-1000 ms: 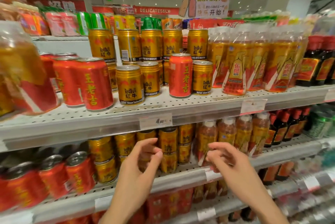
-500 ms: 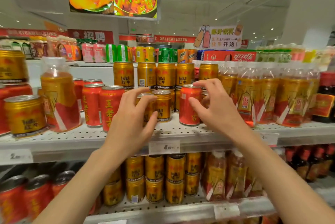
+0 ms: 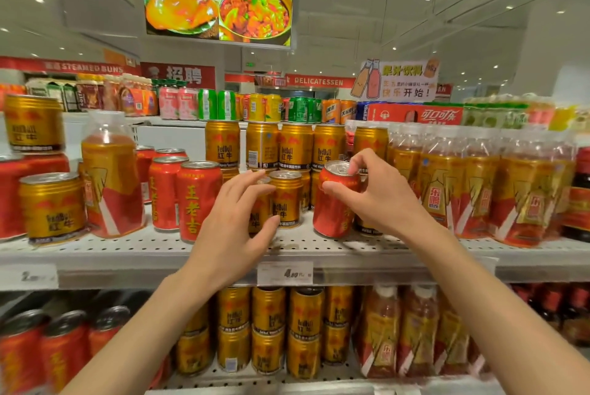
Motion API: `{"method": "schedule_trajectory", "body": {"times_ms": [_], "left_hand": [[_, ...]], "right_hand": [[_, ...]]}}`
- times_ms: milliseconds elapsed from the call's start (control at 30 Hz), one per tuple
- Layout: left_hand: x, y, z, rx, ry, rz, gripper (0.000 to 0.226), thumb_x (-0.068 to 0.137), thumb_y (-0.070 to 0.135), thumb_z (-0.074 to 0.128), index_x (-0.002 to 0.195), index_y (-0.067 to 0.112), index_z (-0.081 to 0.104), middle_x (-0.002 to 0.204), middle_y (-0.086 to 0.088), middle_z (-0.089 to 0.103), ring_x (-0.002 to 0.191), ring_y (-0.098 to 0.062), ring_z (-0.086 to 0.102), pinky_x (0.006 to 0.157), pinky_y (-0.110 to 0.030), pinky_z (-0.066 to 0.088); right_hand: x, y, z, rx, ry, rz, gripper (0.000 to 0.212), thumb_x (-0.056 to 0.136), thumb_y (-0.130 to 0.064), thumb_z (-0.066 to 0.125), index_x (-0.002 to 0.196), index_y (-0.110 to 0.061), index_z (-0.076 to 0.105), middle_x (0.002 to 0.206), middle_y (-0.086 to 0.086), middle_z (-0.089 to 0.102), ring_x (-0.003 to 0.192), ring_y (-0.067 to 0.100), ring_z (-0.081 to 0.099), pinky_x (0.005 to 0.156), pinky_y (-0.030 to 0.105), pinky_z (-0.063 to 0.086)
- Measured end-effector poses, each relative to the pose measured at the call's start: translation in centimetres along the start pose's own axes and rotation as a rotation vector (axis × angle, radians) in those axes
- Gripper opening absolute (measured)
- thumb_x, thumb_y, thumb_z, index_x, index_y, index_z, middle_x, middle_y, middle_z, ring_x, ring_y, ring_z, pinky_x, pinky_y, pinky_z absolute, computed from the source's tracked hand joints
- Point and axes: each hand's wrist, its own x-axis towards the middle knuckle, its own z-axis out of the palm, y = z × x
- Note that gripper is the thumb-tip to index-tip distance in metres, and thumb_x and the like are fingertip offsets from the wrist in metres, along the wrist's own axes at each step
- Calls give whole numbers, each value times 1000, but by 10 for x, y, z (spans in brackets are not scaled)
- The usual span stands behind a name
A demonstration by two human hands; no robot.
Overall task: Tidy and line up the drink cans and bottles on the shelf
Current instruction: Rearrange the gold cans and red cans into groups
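Your right hand grips a red can near its top, thumb across the front and fingers curled over the rim; the can tilts a little on the white perforated shelf; just left of that grip stands a short gold can, and your left hand curls around a second gold can in front of it, fingers at its top, thumb low on its right side; further left of that hand stand 2 tall red cans; right of your right hand, wrapped bottles fill the shelf.
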Motion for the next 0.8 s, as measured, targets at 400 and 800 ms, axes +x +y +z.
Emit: {"method": "schedule_trajectory", "body": {"times_ms": [400, 800], "left_hand": [[-18, 45, 27, -292, -155, -86, 75, 86, 63, 62, 150, 40, 30, 136, 22, 47, 124, 5, 49, 100, -27, 50], [-32, 39, -9, -453, -159, -200, 65, 86, 45, 73, 143, 39, 42, 128, 26, 55, 117, 6, 54, 88, -9, 47]], "right_hand": [[-38, 2, -10, 601, 54, 260, 35, 90, -41, 72, 97, -14, 52, 104, 8, 67, 57, 18, 69, 57, 36, 61], [-44, -31, -2, 735, -3, 249, 39, 88, -37, 73, 101, -6, 53, 93, 12, 67, 56, 24, 67, 54, 36, 60]]}}
